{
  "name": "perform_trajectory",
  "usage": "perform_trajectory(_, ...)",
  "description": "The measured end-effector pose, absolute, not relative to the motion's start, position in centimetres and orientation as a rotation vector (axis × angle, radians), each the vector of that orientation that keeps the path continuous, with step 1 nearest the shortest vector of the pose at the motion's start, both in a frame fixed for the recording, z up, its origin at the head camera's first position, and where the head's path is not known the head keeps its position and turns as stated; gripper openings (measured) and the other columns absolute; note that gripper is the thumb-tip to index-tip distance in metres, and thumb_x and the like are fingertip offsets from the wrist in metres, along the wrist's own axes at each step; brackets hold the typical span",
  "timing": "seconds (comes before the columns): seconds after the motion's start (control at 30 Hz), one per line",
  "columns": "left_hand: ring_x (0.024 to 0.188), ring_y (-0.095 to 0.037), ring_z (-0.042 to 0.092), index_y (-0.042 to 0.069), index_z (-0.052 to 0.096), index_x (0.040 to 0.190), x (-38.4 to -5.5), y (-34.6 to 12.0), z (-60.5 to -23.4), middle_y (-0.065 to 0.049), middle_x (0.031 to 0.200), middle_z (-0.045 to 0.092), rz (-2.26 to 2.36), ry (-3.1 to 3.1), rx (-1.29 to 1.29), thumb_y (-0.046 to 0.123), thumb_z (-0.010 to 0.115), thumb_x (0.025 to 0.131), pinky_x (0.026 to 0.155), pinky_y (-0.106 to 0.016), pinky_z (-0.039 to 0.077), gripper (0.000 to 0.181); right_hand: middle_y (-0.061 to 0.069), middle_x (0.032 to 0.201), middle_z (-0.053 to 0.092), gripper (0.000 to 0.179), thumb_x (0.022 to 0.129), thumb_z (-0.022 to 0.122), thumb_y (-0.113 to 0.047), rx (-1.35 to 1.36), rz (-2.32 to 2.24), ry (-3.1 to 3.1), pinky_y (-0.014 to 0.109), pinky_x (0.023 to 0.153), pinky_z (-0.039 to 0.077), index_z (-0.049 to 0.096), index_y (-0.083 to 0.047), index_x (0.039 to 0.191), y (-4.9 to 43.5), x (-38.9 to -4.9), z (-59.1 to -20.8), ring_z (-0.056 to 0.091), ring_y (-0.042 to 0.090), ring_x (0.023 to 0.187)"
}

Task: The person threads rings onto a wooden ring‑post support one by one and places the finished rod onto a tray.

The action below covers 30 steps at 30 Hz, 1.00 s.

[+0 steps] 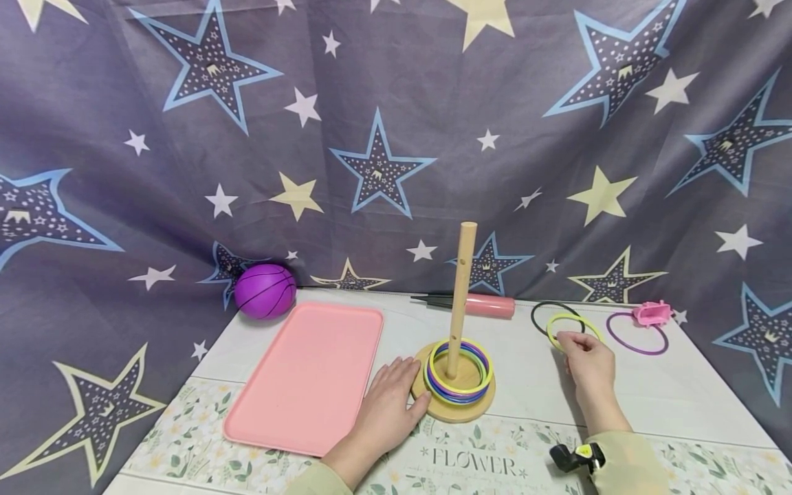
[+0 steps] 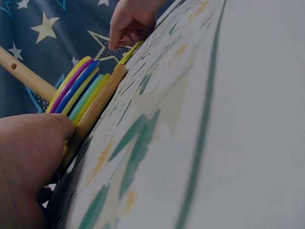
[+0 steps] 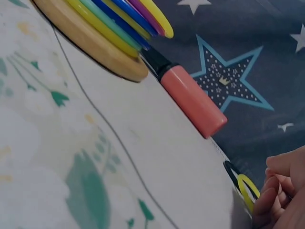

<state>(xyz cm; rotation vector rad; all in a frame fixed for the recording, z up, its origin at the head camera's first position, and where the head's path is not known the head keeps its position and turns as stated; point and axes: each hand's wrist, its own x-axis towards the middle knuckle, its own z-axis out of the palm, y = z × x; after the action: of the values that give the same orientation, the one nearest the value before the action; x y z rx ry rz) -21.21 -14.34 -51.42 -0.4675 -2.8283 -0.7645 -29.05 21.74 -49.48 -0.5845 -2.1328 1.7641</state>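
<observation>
A wooden post [image 1: 460, 295] rises from a round wooden base [image 1: 454, 414], with several coloured rings [image 2: 78, 86] stacked around its foot. My left hand [image 1: 390, 399] rests at the base's left edge, fingers extended and thumb against the rim. Farther right, my right hand [image 1: 590, 361] pinches the near left side of a yellow ring [image 1: 575, 315] between thumb and fingertips. That ring overlaps a black ring [image 1: 547, 304] behind it. In the right wrist view, the right hand's fingers [image 3: 269, 195] are curled in beside the yellow ring [image 3: 244, 191] and hide part of it.
A pink tray [image 1: 315, 371] lies left of the base, a purple ball [image 1: 265, 291] behind it. Behind the post lies a pink pump [image 1: 491, 305] with a dark nozzle. Right of my right hand are a purple ring [image 1: 637, 350] and a small pink object [image 1: 652, 313]. A star-patterned curtain [image 1: 371, 240] backs the table.
</observation>
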Motion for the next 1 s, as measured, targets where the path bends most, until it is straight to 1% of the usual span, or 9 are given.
perform_trajectory(0.1,0.159,-0.039,0.040,0.002,0.055,0.160,-21.2,-14.3,-51.4,-0.020,0.165,0.052,-0.767,-2.828,-0.470,0.037,0.067,0.109,0.134,-0.058,0.023,0.063,-0.009,0.072,0.059,0.029,0.105,0.075,-0.016,-0.596,1.755,-2.136,0.021,0.048,0.049,0.072,0.007,0.121,22.0,-29.1,-49.7,0.054,0.006,0.057)
perform_trajectory(0.37,0.159,-0.040,0.041,0.002,0.055,0.160,-21.2,-14.4,-51.5,-0.020,0.165,0.052,-0.772,-2.830,-0.474,0.038,0.066,0.109,0.134,-0.058,0.024,0.064,-0.006,0.082,0.060,0.033,0.107,0.072,-0.023,-0.644,1.696,-2.208,0.022,0.050,0.052,0.070,0.005,0.126,22.4,-29.2,-49.8,0.055,0.007,0.062)
perform_trajectory(0.53,0.159,-0.039,0.040,0.002,0.054,0.161,-21.2,-14.4,-51.5,-0.020,0.166,0.052,-0.773,-2.835,-0.476,0.038,0.066,0.109,0.134,-0.058,0.024,0.064,-0.005,0.080,0.061,0.033,0.106,0.071,-0.024,-0.644,1.623,-2.251,0.024,0.048,0.050,0.072,0.003,0.124,22.7,-29.3,-50.0,0.056,0.009,0.057)
perform_trajectory(0.77,0.160,-0.040,0.040,0.002,0.053,0.161,-21.2,-14.4,-51.4,-0.020,0.167,0.051,-0.768,-2.841,-0.477,0.038,0.065,0.109,0.134,-0.059,0.023,0.064,-0.004,0.076,0.064,0.035,0.106,0.071,-0.027,-0.628,1.513,-2.296,0.026,0.044,0.049,0.074,0.003,0.122,23.8,-30.3,-50.8,0.058,0.011,0.050)
perform_trajectory(1.0,0.159,-0.040,0.040,0.001,0.053,0.161,-21.2,-14.3,-51.3,-0.020,0.166,0.051,-0.774,-2.842,-0.477,0.038,0.066,0.109,0.134,-0.059,0.023,0.064,-0.005,0.081,0.067,0.038,0.105,0.073,-0.032,-0.649,1.410,-2.356,0.026,0.043,0.047,0.074,0.001,0.124,24.4,-30.6,-50.7,0.059,0.012,0.049)
